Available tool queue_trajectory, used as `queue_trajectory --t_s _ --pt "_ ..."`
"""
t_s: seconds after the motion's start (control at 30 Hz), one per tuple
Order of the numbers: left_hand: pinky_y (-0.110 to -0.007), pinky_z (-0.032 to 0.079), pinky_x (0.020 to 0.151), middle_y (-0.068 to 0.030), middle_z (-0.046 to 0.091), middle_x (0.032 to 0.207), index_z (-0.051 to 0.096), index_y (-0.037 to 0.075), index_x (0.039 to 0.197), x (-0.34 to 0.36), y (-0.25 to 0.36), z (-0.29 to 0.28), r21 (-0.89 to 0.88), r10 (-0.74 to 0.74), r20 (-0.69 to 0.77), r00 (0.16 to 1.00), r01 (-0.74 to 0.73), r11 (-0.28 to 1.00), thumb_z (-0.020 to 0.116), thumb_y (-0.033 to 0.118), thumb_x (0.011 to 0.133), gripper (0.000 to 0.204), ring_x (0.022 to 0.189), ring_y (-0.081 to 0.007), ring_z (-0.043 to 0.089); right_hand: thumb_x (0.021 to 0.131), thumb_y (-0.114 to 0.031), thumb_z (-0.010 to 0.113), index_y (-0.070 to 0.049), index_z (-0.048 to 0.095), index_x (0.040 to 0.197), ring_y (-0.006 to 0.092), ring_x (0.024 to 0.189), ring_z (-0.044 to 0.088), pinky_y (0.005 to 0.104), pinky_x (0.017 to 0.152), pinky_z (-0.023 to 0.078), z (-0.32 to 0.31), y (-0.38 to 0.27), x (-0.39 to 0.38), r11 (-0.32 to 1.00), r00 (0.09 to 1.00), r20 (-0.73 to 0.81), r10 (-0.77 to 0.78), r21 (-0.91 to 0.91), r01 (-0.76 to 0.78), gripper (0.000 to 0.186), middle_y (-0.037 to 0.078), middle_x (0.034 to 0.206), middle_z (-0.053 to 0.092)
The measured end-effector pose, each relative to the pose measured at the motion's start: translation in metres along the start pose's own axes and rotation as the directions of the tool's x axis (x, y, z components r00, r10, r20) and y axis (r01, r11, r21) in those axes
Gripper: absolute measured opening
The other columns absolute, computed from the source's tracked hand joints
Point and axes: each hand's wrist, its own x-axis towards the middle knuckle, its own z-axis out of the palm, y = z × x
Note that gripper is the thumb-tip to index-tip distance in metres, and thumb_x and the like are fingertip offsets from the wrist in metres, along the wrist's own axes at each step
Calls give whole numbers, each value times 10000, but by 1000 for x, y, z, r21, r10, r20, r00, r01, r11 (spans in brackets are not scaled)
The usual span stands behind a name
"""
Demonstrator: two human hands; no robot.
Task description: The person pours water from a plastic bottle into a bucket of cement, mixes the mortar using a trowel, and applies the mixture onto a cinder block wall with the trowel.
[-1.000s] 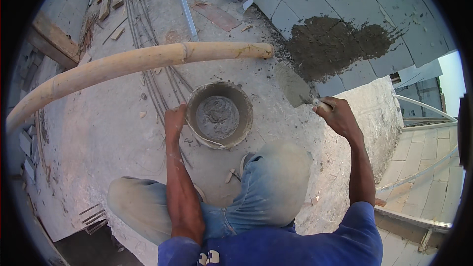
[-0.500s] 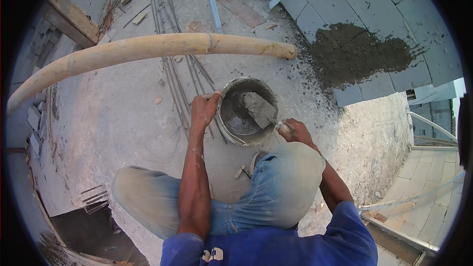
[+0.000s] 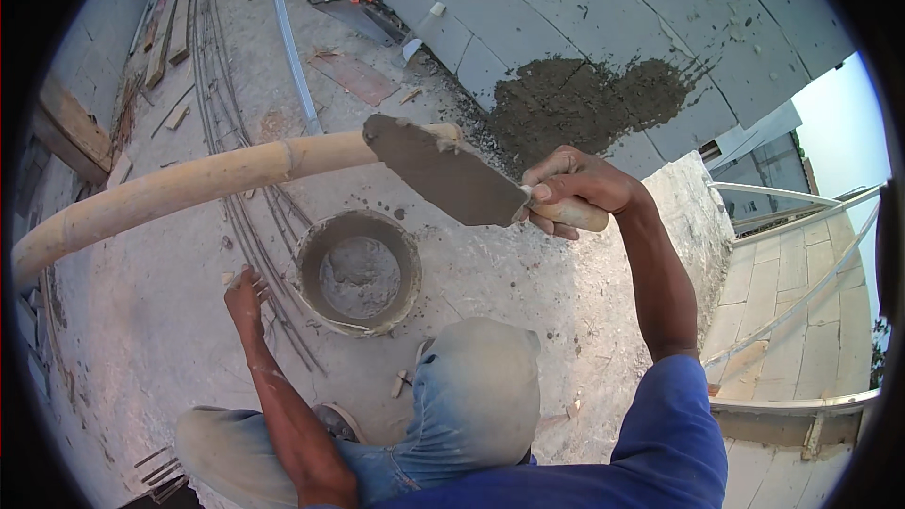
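A: ok so where's the trowel [image 3: 443, 179] at?

B: up in the air, beyond the bucket [image 3: 410, 269] and a bit right of it. The right hand [image 3: 584, 188] has its fingers wrapped round the handle. The left hand [image 3: 247, 300] is just left of the bucket, fingers loosely half-bent, with no hold on anything I can see.

A: and the place itself?

B: rough, gritty concrete floor [image 3: 160, 292] under the bucket, which has wet grey mortar [image 3: 360, 278] in it. Beyond it to the right is a pale block wall [image 3: 566, 0] with a dark mortar patch [image 3: 584, 104] smeared on it.

A: anything in the way?

B: fat bamboo pole [image 3: 189, 176] across the far side of the bucket, trowel blade covering part of it from here. Steel rods [image 3: 209, 75] run past the bucket's left, and planks [image 3: 181, 19] are farther off that way.

A: what changed?

B: half a second ago the trowel was in the bucket and the left hand was on the rim. Now both are clear of it.
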Motion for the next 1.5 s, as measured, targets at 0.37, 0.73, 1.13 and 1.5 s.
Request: queue_trajectory --t_s 0.37,0.73,1.13,1.5 --pt "-322 558 750 -166 675 1109 598 -57 1283 -2 13 -18 62 18 -18 1000 -17 998 600 323 964 496 916 -225 673 928 -455 641 -45 652 865 86 571 572 250 495 455 -125 -25 -40 909 303 -859 -412 -412 65 415 10 693 593" --pt "-294 557 673 -143 682 1034 612 -64 1265 -17 16 -14 63 40 -44 998 -37 997 583 272 977 443 839 -188 679 881 -405 679 34 717 905 311 695 662 444 694 485 -227 265 79 624 415 -862 -292 -500 -600 441 221 773 696" --pt "-296 545 695 -111 669 1014 622 -42 1244 1 5 -5 3 32 55 998 -32 999 591 304 964 446 838 -190 663 919 -407 660 5 731 840 133 523 544 338 528 430 -193 76 -54 696 452 -840 -299 -516 -499 425 62 569 545" --pt "-367 565 769 -137 695 986 648 -55 1209 -4 -12 30 222 -208 366 907 132 966 484 497 999 613 869 -242 688 918 -381 666 -41 729 1009 323 782 682 411 701 500 -82 -9 -90 255 388 -710 -587 -618 -744 358 172 796 686"
